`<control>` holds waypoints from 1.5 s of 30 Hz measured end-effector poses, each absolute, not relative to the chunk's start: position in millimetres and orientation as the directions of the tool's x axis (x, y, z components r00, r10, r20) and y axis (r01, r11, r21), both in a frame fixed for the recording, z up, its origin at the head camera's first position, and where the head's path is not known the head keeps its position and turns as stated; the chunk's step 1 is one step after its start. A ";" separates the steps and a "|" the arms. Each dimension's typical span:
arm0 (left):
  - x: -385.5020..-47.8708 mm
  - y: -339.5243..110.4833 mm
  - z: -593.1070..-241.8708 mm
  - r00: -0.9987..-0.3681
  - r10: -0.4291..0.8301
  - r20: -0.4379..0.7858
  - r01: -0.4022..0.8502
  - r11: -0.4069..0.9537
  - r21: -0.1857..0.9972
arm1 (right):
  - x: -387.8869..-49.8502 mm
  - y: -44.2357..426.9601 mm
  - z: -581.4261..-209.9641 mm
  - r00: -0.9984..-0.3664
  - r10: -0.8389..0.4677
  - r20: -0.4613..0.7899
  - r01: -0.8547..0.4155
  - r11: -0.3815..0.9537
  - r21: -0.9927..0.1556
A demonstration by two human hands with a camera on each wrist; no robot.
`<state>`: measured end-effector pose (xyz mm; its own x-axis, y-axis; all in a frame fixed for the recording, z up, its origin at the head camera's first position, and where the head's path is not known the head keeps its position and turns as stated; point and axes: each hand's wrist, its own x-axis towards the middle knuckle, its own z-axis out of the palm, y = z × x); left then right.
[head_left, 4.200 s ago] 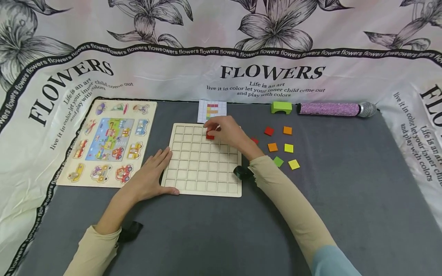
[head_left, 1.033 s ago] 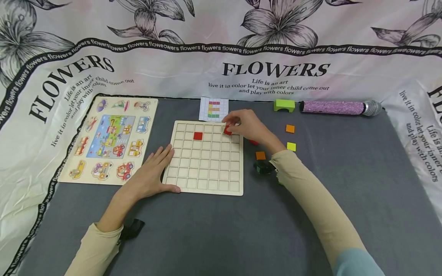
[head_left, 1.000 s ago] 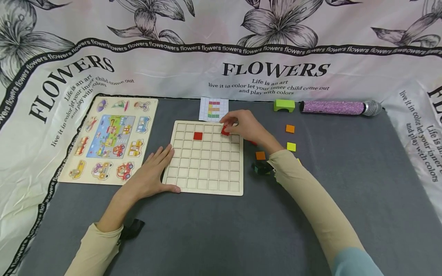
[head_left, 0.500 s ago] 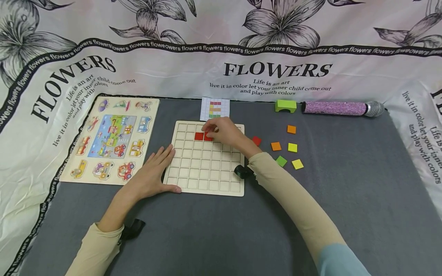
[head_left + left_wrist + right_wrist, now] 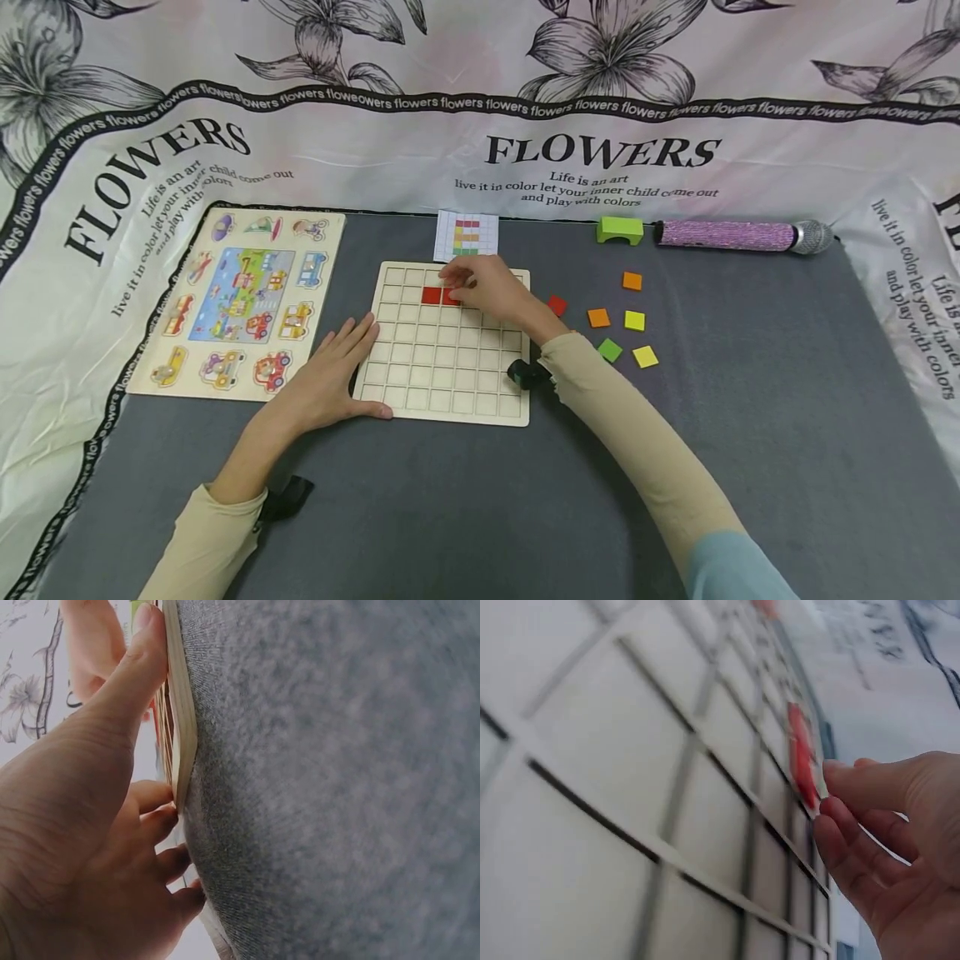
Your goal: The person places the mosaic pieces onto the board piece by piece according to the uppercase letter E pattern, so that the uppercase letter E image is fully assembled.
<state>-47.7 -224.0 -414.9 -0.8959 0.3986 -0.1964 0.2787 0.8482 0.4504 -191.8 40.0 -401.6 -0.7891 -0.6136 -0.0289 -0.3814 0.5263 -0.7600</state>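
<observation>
A pale wooden grid board (image 5: 438, 379) lies on the dark cloth. My left hand (image 5: 322, 387) rests against its left side, fingers spread and thumb at the near corner; the left wrist view shows that hand (image 5: 82, 787) along the board's edge (image 5: 182, 712). Two red tiles lie side by side in the grid, a left one (image 5: 431, 296) and a right one (image 5: 448, 295) partly covered by my right hand (image 5: 491, 287). In the right wrist view that hand (image 5: 892, 832) has its loosely bent fingertips beside the red tiles (image 5: 801, 757), pinching nothing visible.
Right of the board lie a red tile (image 5: 557, 306), a green tile (image 5: 609, 350), and several orange and yellow tiles. Behind are a pattern card (image 5: 442, 237), a green arch block (image 5: 620, 230) and a pink microphone (image 5: 727, 235). A picture puzzle (image 5: 172, 333) lies on the left.
A second red tile, held by my right hand near the board's top right a second ago, now lies beside the first, the hand having moved left with it. My left hand stays in place.
</observation>
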 end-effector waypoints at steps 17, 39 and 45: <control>-47.6 -224.9 -414.9 -0.889 0.419 -0.184 0.292 0.829 0.477 | -169.0 152.8 -381.2 -0.911 -0.403 -0.081 -0.279 0.751 -0.598; -47.4 -224.3 -414.6 -0.890 0.426 -0.164 0.302 0.819 0.488 | -161.0 157.5 -386.2 -0.907 -0.414 -0.071 -0.291 0.741 -0.605; -47.0 -224.4 -414.7 -0.890 0.424 -0.169 0.297 0.819 0.490 | -167.1 136.1 -376.8 -0.886 -0.459 -0.072 -0.324 0.722 -0.612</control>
